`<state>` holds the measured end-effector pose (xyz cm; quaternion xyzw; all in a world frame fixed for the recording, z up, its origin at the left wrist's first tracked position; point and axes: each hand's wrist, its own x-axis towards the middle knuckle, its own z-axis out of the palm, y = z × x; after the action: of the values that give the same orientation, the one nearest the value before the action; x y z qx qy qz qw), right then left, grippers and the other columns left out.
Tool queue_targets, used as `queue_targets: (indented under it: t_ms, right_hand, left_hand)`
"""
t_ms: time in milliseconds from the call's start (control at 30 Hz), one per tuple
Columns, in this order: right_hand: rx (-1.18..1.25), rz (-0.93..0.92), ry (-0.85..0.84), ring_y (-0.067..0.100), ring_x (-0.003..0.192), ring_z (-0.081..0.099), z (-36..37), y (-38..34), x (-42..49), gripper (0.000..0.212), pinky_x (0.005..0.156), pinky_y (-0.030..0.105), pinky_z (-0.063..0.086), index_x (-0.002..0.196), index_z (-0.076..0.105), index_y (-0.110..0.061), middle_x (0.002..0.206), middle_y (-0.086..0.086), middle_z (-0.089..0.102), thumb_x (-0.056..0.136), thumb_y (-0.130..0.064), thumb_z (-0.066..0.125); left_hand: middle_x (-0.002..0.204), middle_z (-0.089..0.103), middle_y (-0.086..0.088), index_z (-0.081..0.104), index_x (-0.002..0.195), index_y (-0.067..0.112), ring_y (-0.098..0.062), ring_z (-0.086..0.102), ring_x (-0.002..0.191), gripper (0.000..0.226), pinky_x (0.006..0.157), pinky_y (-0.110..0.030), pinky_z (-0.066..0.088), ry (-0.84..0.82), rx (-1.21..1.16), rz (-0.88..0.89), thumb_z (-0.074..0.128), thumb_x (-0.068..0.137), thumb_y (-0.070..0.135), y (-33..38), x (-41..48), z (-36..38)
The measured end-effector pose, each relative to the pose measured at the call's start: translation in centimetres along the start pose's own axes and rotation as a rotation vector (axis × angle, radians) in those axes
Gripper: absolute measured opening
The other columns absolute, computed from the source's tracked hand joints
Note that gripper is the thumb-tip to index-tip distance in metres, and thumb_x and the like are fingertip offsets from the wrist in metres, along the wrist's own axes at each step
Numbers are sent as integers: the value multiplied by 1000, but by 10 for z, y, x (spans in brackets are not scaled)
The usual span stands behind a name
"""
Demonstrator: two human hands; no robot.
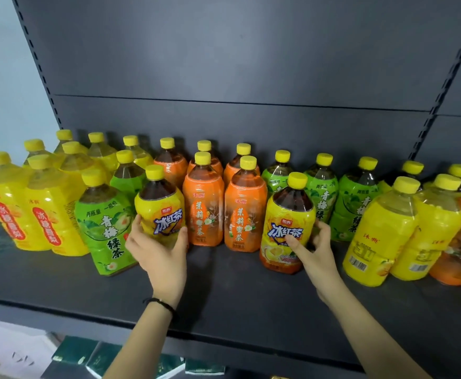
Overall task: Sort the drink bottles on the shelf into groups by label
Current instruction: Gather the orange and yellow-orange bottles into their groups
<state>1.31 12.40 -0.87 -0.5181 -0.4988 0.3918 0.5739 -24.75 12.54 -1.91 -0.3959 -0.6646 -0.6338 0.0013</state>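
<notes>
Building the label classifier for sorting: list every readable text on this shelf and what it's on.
"冰红茶": left iced-tea bottle, gripped by the left hand; right iced-tea bottle, gripped by the right hand.
"茉莉蜜茶": front orange bottles.
"青梅绿茶", with "两瓶量 一瓶价" above: front green bottle.
"冰糖雪梨": far-left yellow bottles.
Brand marks and barcodes: too blurred to read.

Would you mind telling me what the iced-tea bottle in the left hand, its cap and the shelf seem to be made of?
Bottle: likely clear plastic, dark tea showing through the shoulder; glossy printed film label that glints. Cap: opaque yellow plastic, apparently. Shelf: probably painted metal, dark matte, given the slotted uprights.
</notes>
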Motion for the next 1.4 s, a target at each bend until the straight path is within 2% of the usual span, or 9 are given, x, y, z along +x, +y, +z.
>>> queue_targets:
  t_ms: [133,233,400,600,767,933,1133,1267,1400]
  right_hand:
    - [2,5,13,17,123,50,1,-1,-9,78,97,38,47,129,29,-34,135,0,50,64,-42,72]
    - [21,6,30,17,121,52,-1,1,-18,77,94,36,49,128,30,-34,134,2,51,64,-42,72]
    - [29,-2,72,15,119,54,1,1,-32,74,86,26,50,127,31,-33,133,3,53,65,-41,72]
    - [28,-36,152,15,116,57,2,1,-46,75,89,34,53,125,35,-31,129,4,56,62,-43,75]
    - [10,-55,175,13,114,59,-15,5,-62,66,90,39,54,117,38,-44,127,1,58,63,-45,76]
    - [6,-96,142,6,112,60,-60,3,-77,69,92,34,53,126,37,-39,124,-8,58,67,-37,74]
    - [5,-63,82,10,115,60,-145,5,-85,81,96,43,51,128,36,-48,126,-8,60,60,-56,81]
    - [-36,-82,60,9,113,60,-200,7,-82,78,96,44,52,124,38,-50,124,-9,61,59,-59,80]
    - [-59,-83,-27,3,107,62,-234,4,-74,74,93,39,53,119,39,-50,116,-12,64,59,-54,81]
  left_hand:
    - [124,40,-32,32,141,-5,-46,37,118,97,103,-48,28,-63,-3,-20,87,66,21,-10,7,-3]
    - [131,38,-31,32,141,-3,-46,34,124,98,105,-47,27,-113,-19,-11,87,64,22,-19,7,-1]
    - [134,48,-17,33,140,3,-30,48,123,92,103,-36,39,-191,-181,-13,86,66,21,-22,11,-9]
    - [129,54,-10,41,136,13,-27,52,118,89,94,-42,45,-329,-150,-9,87,63,30,-21,7,-28]
    - [127,53,-7,51,133,15,-25,54,113,84,95,-42,46,-516,-113,-43,87,60,37,-6,-20,-38]
    - [117,57,0,56,124,18,-18,59,95,76,82,-32,46,-540,-204,-97,91,57,27,30,-72,-35]
    - [117,59,0,53,119,24,-18,59,99,75,86,-40,51,-537,-284,-201,91,54,28,75,-141,-15]
    - [113,59,4,49,113,31,-14,58,98,73,82,-35,48,-546,-289,-190,92,54,28,101,-184,-3]
    - [116,58,5,51,121,27,-12,57,102,76,82,-32,48,-575,-303,-158,91,56,29,121,-220,12]
